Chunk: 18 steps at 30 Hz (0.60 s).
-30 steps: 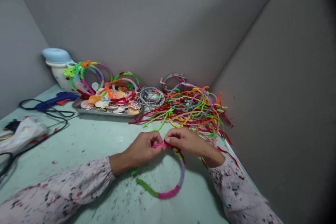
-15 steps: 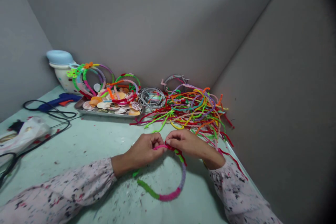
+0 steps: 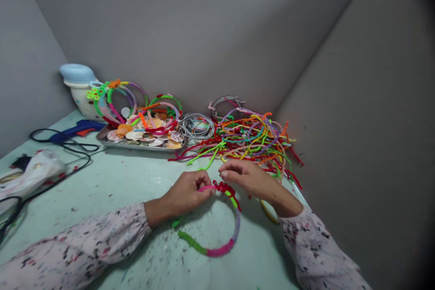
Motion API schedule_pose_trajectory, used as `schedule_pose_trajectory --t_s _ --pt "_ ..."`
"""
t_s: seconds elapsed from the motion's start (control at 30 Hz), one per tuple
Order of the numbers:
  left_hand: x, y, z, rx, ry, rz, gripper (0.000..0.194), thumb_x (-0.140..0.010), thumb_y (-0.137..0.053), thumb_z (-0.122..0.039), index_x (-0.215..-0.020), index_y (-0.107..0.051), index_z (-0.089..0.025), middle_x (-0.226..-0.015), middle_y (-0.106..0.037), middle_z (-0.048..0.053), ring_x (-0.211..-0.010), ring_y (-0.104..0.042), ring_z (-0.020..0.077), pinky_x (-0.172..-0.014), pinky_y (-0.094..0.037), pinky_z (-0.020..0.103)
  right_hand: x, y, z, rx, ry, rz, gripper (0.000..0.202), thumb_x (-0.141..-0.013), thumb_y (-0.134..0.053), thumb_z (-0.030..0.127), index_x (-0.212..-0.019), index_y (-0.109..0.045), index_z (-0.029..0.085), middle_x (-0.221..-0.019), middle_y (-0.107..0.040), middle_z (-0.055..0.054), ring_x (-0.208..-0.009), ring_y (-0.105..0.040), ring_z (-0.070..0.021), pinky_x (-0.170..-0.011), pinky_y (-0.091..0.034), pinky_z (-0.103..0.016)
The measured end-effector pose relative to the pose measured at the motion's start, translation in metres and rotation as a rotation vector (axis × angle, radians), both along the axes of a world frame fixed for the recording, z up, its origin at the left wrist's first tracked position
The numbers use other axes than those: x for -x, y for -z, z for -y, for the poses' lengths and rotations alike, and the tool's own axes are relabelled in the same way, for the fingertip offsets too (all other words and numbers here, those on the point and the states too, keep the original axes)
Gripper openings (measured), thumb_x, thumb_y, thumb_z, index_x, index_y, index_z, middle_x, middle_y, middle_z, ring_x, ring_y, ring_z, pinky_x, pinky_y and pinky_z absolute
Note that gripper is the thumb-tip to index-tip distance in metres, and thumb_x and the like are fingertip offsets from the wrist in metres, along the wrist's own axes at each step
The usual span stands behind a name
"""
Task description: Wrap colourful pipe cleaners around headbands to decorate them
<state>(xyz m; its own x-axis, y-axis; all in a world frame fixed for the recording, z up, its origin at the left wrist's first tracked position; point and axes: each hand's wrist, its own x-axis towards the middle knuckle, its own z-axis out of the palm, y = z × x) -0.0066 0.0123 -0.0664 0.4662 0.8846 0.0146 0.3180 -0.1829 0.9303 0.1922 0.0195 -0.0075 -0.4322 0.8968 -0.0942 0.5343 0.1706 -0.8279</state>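
Observation:
My left hand is closed in a pinch on the pink end of a hoop wrapped in pipe cleaner. The hoop curves down over the table in bands of green, lilac and magenta, and its far green end is loose. Beside my left fingertips a red pipe-cleaner cluster is looped around the hoop, with a short tail hanging on the right. My right hand hovers just above that cluster, thumb and fingers slightly apart, holding nothing that I can see.
A metal tray of shells stands at the back, finished-looking colourful hoops on it. Right of it lie coiled grey wire and a heap of pipe cleaners. A blue glue gun, black cable and lidded container are left.
My right hand has let go of the red pipe cleaner and moved up and right. The red cluster now shows uncovered. My left hand keeps its hold.

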Motion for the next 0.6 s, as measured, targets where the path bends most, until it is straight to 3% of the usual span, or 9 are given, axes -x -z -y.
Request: schedule_pose_trajectory --t_s 0.13,0.3,0.5,0.6 --pt "0.001 -0.002 -0.002 0.002 -0.052 0.019 0.016 -0.076 -0.058 -0.030 -0.072 -0.056 -0.015 -0.056 -0.046 -0.005 -0.051 -0.038 0.0074 -0.047 -0.027 0.019 -0.007 -0.009 0.002 0.025 0.016 0.038 0.020 -0.080 -0.056 0.029 -0.092 -0.066 0.016 -0.081 -0.063 -0.002 -0.071 -0.053 -0.0129 -0.065 -0.040 -0.024" --pt "0.002 -0.004 -0.003 -0.034 -0.124 0.064 0.019 -0.077 -0.059 -0.032 -0.073 -0.056 -0.014 -0.061 -0.052 -0.003 -0.054 -0.042 0.0077 -0.048 -0.030 0.019 -0.004 -0.008 0.004 0.158 0.008 0.020 0.019 -0.078 -0.059 0.029 -0.089 -0.064 0.015 -0.069 -0.058 0.001 -0.059 -0.050 -0.0101 -0.054 -0.037 -0.021" --pt "0.003 -0.006 -0.003 0.039 -0.038 0.203 0.023 -0.080 -0.058 -0.035 -0.091 -0.055 -0.015 -0.064 -0.050 -0.005 -0.054 -0.044 0.0078 -0.049 -0.033 0.019 0.003 -0.001 0.003 0.140 0.031 0.022 0.010 -0.076 -0.057 0.025 -0.080 -0.059 0.016 -0.059 -0.050 0.005 -0.051 -0.044 -0.0081 -0.048 -0.032 -0.020" --pt "0.003 -0.007 -0.003 0.098 -0.012 0.244 0.023 -0.084 -0.053 -0.038 -0.087 -0.055 -0.015 -0.060 -0.050 -0.005 -0.049 -0.043 0.0076 -0.046 -0.033 0.019 0.006 0.001 0.003 0.088 0.010 0.012 0.011 -0.076 -0.056 0.026 -0.080 -0.060 0.016 -0.060 -0.047 0.005 -0.052 -0.040 -0.0079 -0.048 -0.030 -0.020"
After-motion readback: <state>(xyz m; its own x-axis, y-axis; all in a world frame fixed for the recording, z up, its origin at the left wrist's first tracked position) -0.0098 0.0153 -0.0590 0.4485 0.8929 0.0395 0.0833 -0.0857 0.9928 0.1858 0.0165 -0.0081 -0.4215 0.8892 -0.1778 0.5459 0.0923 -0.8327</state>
